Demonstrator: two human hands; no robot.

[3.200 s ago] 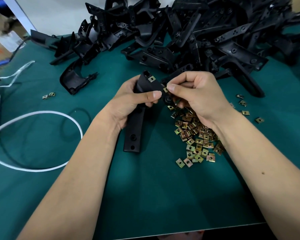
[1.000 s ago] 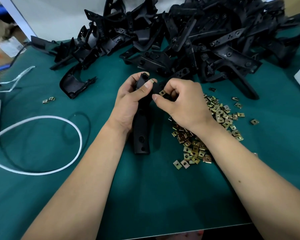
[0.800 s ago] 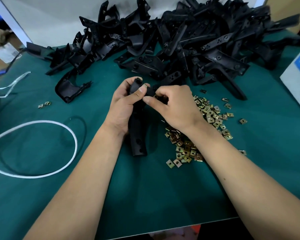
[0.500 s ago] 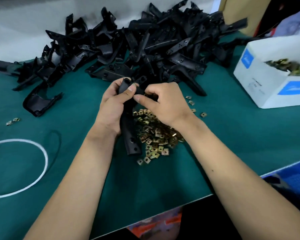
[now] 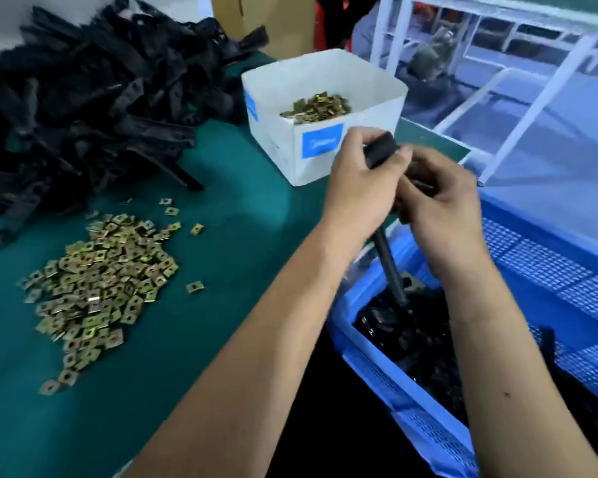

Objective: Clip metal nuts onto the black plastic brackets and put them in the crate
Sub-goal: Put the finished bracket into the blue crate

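Both hands hold one black plastic bracket (image 5: 389, 267) above the blue crate (image 5: 546, 267), to the right of the table. My left hand (image 5: 359, 188) grips its upper end and my right hand (image 5: 442, 201) grips the part beside it. The bracket's long leg hangs down toward several black brackets (image 5: 415, 343) lying in the crate. Whether a nut sits on the held bracket is hidden by my fingers. A heap of loose brass-coloured metal nuts (image 5: 101, 281) lies on the green table (image 5: 221, 215) at the left. A big pile of black brackets (image 5: 94, 98) fills the back left.
A white box (image 5: 325, 153) holding more metal nuts stands at the table's far right corner, just behind my hands. A cardboard box (image 5: 273, 19) stands behind it. A white metal frame (image 5: 518, 98) stands past the crate. The table edge runs between the nuts and the crate.
My view and both hands have swung right, carrying the bracket off the table to above the blue crate. The nut heap now lies at the left.
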